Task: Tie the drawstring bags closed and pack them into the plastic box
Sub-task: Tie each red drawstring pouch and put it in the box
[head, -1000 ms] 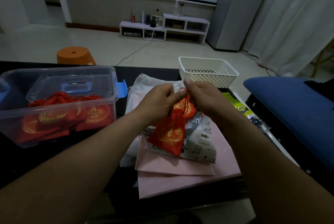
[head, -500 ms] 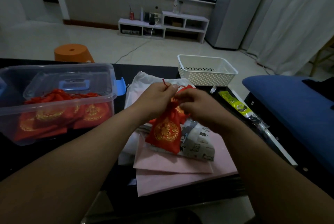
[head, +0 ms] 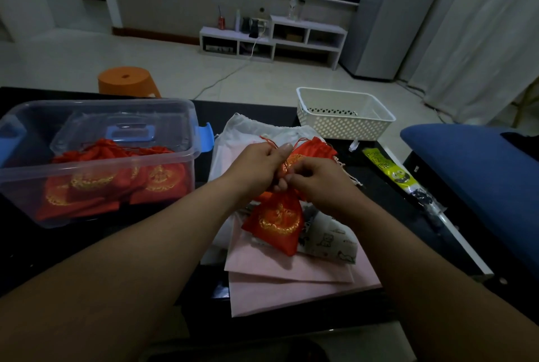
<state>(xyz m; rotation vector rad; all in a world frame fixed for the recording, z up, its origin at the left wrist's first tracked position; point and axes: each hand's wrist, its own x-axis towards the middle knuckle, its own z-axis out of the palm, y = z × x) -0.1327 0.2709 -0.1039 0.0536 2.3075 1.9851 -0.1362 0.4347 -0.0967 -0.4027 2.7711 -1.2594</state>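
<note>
Head view. The left hand (head: 259, 166) was clenched, thumb and forefinger pinching the red cord (head: 270, 142), whose loose ends stood up just above its knuckles. The right hand (head: 318, 183), touching the left at the fingertips, had its fingers curled on the gathered neck of the red drawstring bag (head: 277, 221); the exact pinch there was hidden. The bag hung below both hands, its lower end resting on a pink sheet (head: 291, 288) on the desk (head: 58, 245), just beside a patterned pouch (head: 329, 242) under the right wrist. A second red bag (head: 319, 147) lay just beyond the right hand, on a white cloth bag (head: 250, 131). Well left of the left hand stood the open plastic box (head: 186, 154), holding packed red bags (head: 116, 175). A white basket (head: 344, 125) stood beyond the right hand.
</note>
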